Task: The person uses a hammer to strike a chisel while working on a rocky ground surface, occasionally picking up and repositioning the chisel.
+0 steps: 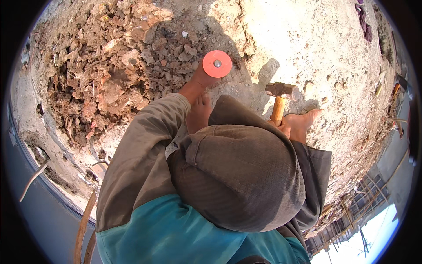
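My left hand [203,80] is closed round a chisel just under its round, pinkish-red hand guard [210,70]. The chisel's round metal end [217,64] shows at the guard's centre; its shaft and most of my fingers are hidden below. Over on the right, my right hand [285,127] grips the wooden handle of a short, heavy hammer [278,110]. Its blocky steel head [282,90] is raised above the ground, to the right of the chisel and apart from it. Dark brown cloth [237,176] fills the middle and hides part of my right arm.
Broken clods and brown, flaky debris [96,88] lie in a heap at the left. My bare feet [303,124] rest on rough, pitted ground [299,39]. Bent sticks [83,224] stand at the lower left; a lattice of poles [369,193] shows at the lower right.
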`<move>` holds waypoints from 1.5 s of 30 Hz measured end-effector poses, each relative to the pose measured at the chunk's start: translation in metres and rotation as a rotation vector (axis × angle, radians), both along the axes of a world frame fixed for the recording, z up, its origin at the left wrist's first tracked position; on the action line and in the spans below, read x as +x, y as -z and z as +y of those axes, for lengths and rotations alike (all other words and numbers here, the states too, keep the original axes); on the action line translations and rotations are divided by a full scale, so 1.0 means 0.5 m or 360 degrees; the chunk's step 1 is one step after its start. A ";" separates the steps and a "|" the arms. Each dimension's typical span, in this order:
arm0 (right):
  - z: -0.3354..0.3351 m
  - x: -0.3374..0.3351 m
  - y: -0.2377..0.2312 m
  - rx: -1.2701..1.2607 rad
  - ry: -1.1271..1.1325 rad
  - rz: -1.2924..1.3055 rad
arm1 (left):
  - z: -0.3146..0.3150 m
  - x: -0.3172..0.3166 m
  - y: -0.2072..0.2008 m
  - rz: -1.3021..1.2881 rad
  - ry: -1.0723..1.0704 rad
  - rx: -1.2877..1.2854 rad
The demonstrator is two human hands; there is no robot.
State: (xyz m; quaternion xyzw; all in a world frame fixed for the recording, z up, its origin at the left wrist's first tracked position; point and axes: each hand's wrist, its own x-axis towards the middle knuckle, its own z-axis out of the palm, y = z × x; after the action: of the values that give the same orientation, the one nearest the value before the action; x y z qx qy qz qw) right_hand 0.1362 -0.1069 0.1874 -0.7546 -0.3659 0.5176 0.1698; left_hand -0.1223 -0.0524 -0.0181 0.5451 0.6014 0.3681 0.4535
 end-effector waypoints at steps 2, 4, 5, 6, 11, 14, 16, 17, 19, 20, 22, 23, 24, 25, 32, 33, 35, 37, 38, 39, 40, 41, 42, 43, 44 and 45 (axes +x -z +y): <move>-0.013 0.017 0.001 -0.0110 0.0005 -0.0080 | -0.016 -0.024 0.019 0.0000 -0.0008 0.0238; -0.033 0.047 0.007 -0.0223 -0.0034 -0.0247 | -0.028 -0.047 0.030 0.0134 0.0178 0.0258; -0.043 0.061 0.013 -0.0280 -0.0055 -0.0323 | -0.025 -0.058 0.030 0.0211 0.0365 0.0266; -0.053 0.075 0.017 -0.0243 -0.0059 -0.0186 | -0.023 -0.056 0.026 0.0244 0.0290 0.0209; -0.055 0.082 0.021 0.0081 -0.0474 -0.0270 | 0.025 0.021 -0.036 -0.0504 0.0203 -0.0161; -0.004 0.050 -0.009 -0.0168 -0.0180 -0.0298 | 0.021 0.111 -0.054 0.0097 0.0398 0.0161; 0.053 0.042 -0.037 0.0223 0.0117 -0.0046 | 0.008 0.137 -0.049 0.0355 0.0379 0.0502; 0.080 0.037 -0.044 0.0509 0.0254 0.0132 | 0.007 0.143 -0.043 0.0400 0.0383 0.0472; 0.114 0.029 -0.041 0.0948 0.0409 0.0377 | 0.010 0.148 -0.030 0.0458 0.0430 0.0529; 0.119 0.029 -0.035 0.1064 0.0427 0.0423 | 0.014 0.152 -0.027 0.0442 0.0421 0.0584; 0.103 0.031 -0.007 0.0888 0.0201 0.0155 | 0.021 0.149 -0.031 0.0484 0.0484 0.0530; 0.085 0.036 0.013 0.0668 -0.0056 -0.0102 | 0.025 0.145 -0.035 0.0473 0.0451 0.0585; 0.059 0.046 0.028 0.0473 -0.0325 -0.0302 | 0.027 0.133 -0.041 0.0311 0.0456 0.0519; 0.031 0.058 0.044 0.0269 -0.0425 -0.0418 | 0.027 0.123 -0.047 0.0195 0.0141 0.0215; -0.038 0.124 0.097 0.0020 -0.0273 -0.0425 | 0.054 0.012 -0.033 0.0266 -0.0133 0.0296; -0.038 0.123 0.100 -0.0044 -0.0302 -0.0570 | 0.048 0.046 -0.026 0.0152 -0.0133 0.0306; -0.039 0.120 0.104 0.0089 -0.0472 -0.0709 | 0.035 0.130 -0.024 0.0279 0.0282 0.0559; -0.044 0.122 0.107 0.0317 -0.0684 -0.0779 | 0.026 0.137 -0.016 0.0290 0.0304 0.0376; -0.048 0.126 0.108 0.0309 -0.0640 -0.0778 | 0.015 0.137 -0.018 0.0253 0.0298 0.0431; -0.051 0.133 0.111 0.0232 -0.0597 -0.0820 | 0.013 0.100 -0.017 0.0182 0.0190 0.0250; -0.056 0.141 0.115 0.0346 -0.0537 -0.0766 | -0.006 0.068 -0.024 -0.0265 -0.0237 0.0257; -0.057 0.150 0.120 0.0374 -0.0505 -0.0778 | 0.002 0.010 -0.024 0.0426 -0.0342 0.0689; -0.060 0.158 0.126 0.0383 -0.0475 -0.0790 | 0.001 -0.050 -0.031 0.0173 -0.0621 -0.0246; -0.063 0.164 0.132 0.0405 -0.0475 -0.0784 | 0.016 -0.099 -0.033 0.0284 -0.0947 0.0091; -0.064 0.169 0.139 0.0339 -0.0457 -0.0795 | 0.017 -0.147 -0.045 0.0501 -0.0955 0.0334; -0.066 0.172 0.144 0.0352 -0.0441 -0.0803 | 0.023 -0.191 -0.062 0.0513 -0.0909 0.0379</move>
State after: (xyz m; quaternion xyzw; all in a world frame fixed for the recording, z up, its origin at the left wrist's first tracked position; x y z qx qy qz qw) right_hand 0.2221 -0.1401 0.1152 -0.7790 -0.5502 0.2892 0.0825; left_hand -0.2180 -0.0409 0.0129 0.4550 0.7464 0.4569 0.1649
